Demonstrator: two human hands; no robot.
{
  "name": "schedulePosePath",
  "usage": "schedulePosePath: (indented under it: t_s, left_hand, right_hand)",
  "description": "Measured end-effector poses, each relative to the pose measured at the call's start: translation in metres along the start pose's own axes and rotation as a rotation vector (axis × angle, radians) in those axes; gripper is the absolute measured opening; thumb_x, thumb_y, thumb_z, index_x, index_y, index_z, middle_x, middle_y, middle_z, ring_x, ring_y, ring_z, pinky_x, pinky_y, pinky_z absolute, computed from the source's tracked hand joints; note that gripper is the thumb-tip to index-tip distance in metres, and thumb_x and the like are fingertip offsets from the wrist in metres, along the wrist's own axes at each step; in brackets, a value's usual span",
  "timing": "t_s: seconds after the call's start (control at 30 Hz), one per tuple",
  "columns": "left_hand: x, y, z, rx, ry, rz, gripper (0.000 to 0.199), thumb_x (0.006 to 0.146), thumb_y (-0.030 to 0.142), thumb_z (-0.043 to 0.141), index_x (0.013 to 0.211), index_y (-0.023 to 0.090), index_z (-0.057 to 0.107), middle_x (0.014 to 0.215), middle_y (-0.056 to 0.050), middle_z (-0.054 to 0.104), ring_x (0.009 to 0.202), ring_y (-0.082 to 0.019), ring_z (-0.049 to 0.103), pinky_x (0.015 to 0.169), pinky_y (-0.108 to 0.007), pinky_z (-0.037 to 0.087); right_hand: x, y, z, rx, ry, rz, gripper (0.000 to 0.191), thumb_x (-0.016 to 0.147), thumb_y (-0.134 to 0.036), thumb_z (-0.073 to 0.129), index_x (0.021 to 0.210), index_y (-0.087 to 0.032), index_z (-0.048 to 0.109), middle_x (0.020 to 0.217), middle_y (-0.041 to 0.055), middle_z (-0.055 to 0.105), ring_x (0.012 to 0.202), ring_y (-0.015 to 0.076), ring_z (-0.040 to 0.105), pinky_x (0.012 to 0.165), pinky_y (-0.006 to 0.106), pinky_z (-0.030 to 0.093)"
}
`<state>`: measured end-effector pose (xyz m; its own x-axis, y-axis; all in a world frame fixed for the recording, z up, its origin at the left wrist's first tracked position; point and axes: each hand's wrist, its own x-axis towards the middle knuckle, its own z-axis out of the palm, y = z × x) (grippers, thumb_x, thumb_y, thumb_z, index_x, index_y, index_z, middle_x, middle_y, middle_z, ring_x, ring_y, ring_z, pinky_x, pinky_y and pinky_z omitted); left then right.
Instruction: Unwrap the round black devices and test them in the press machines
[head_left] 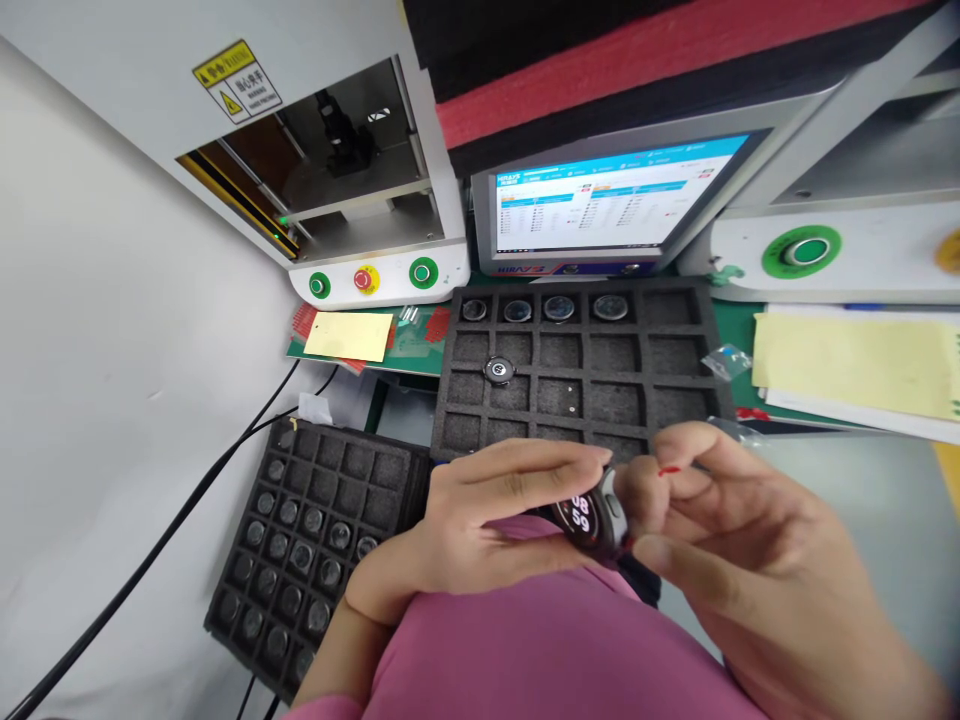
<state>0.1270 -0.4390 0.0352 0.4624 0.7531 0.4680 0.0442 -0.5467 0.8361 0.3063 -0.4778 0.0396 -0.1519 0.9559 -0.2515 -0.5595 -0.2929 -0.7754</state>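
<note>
My left hand grips a round smartwatch body by its edges, fingers above and thumb below. Its dark screen is lit with large white digits, and the grey side with a button faces right. Close against that side, my right hand has its thumb and fingers bent together. A small bit of red shows at its fingers; whether it is a separate piece, I cannot tell. Just beyond both hands lies a black foam tray with several round watch bodies in its back row and one watch body resting face down nearer.
A second foam tray with several watch bodies stands lower left, beside a black cable. Behind are a test machine with green and red buttons and a lit monitor. Yellow paper and a small plastic bag lie at right.
</note>
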Motion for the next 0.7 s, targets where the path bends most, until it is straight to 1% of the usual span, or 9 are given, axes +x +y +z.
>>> schedulePosePath:
  t_s: [0.1, 0.17, 0.23, 0.3, 0.4, 0.47, 0.57, 0.63, 0.7]
  left_hand:
    - [0.000, 0.000, -0.002, -0.021, -0.024, -0.004, 0.064, 0.080, 0.020, 0.075, 0.139, 0.031, 0.052, 0.127, -0.005, 0.068, 0.105, -0.022, 0.069, 0.087, -0.036, 0.060]
    - [0.001, 0.000, -0.004, -0.036, -0.025, 0.016, 0.067, 0.078, 0.017, 0.077, 0.139, 0.029, 0.053, 0.126, -0.008, 0.068, 0.105, -0.022, 0.069, 0.088, -0.035, 0.060]
    - [0.003, 0.001, -0.005, -0.046, -0.040, 0.036, 0.069, 0.078, 0.018, 0.077, 0.140, 0.031, 0.051, 0.125, -0.009, 0.069, 0.104, -0.021, 0.070, 0.085, -0.034, 0.061]
    - [0.004, 0.002, -0.006, -0.072, -0.071, -0.003, 0.069, 0.079, 0.023, 0.077, 0.140, 0.038, 0.049, 0.126, -0.006, 0.068, 0.105, -0.022, 0.070, 0.084, -0.035, 0.062]
    - [0.007, 0.002, -0.002, -0.253, -0.097, -0.141, 0.068, 0.075, 0.025, 0.081, 0.135, 0.045, 0.054, 0.125, -0.001, 0.069, 0.109, -0.027, 0.069, 0.087, -0.039, 0.061]
    - [0.009, 0.002, 0.003, -0.482, -0.076, -0.272, 0.061, 0.076, 0.027, 0.080, 0.132, 0.040, 0.059, 0.123, -0.003, 0.071, 0.109, -0.028, 0.069, 0.091, -0.041, 0.060]
    - [0.012, -0.001, 0.013, -0.804, 0.002, -0.467, 0.037, 0.089, 0.035, 0.066, 0.125, 0.025, 0.067, 0.119, -0.011, 0.072, 0.102, -0.026, 0.072, 0.094, -0.042, 0.058]
    - [0.013, -0.002, 0.018, -0.896, 0.038, -0.544, 0.032, 0.094, 0.037, 0.058, 0.115, 0.019, 0.072, 0.116, -0.013, 0.072, 0.101, -0.026, 0.072, 0.094, -0.044, 0.058]
    - [0.013, -0.003, 0.022, -0.908, 0.050, -0.592, 0.029, 0.091, 0.038, 0.063, 0.108, 0.017, 0.074, 0.111, -0.012, 0.073, 0.102, -0.025, 0.071, 0.092, -0.042, 0.058]
  right_hand:
    - [0.000, -0.001, 0.004, 0.036, 0.050, 0.035, 0.042, 0.063, -0.008, 0.085, 0.090, -0.027, 0.059, 0.064, -0.0069, 0.060, 0.057, 0.0090, 0.060, 0.054, 0.015, 0.053]
    - [0.003, 0.000, 0.006, 0.084, 0.081, 0.078, 0.048, 0.059, -0.011, 0.089, 0.092, -0.028, 0.059, 0.063, -0.0079, 0.057, 0.053, 0.0089, 0.057, 0.051, 0.016, 0.053]
    - [0.007, 0.003, 0.008, 0.122, 0.035, 0.102, 0.053, 0.057, -0.020, 0.092, 0.099, -0.030, 0.059, 0.069, -0.0067, 0.058, 0.052, 0.0095, 0.057, 0.048, 0.019, 0.053]
    - [0.012, 0.008, 0.007, 0.115, -0.052, 0.098, 0.059, 0.056, -0.030, 0.093, 0.105, -0.029, 0.060, 0.081, -0.0026, 0.061, 0.057, 0.0119, 0.059, 0.046, 0.021, 0.053]
    - [0.015, 0.014, 0.005, 0.041, -0.081, -0.003, 0.067, 0.055, -0.039, 0.093, 0.113, -0.030, 0.061, 0.097, 0.0031, 0.063, 0.070, 0.0154, 0.064, 0.056, 0.025, 0.058]
    - [0.015, 0.016, 0.005, 0.035, -0.024, -0.152, 0.071, 0.057, -0.050, 0.090, 0.118, -0.030, 0.060, 0.109, 0.0057, 0.064, 0.081, 0.0175, 0.065, 0.067, 0.027, 0.059]
    - [0.014, 0.014, 0.009, 0.028, 0.139, -0.334, 0.057, 0.068, -0.055, 0.081, 0.115, -0.030, 0.060, 0.117, 0.0063, 0.065, 0.098, 0.0190, 0.065, 0.080, 0.027, 0.058]
    - [0.016, 0.012, 0.012, -0.018, 0.200, -0.365, 0.042, 0.077, -0.044, 0.078, 0.111, -0.031, 0.059, 0.114, 0.0049, 0.069, 0.096, 0.0170, 0.067, 0.080, 0.026, 0.057]
    - [0.019, 0.011, 0.016, -0.045, 0.198, -0.353, 0.035, 0.081, -0.037, 0.075, 0.110, -0.030, 0.056, 0.109, 0.0043, 0.071, 0.089, 0.0159, 0.069, 0.073, 0.026, 0.058]
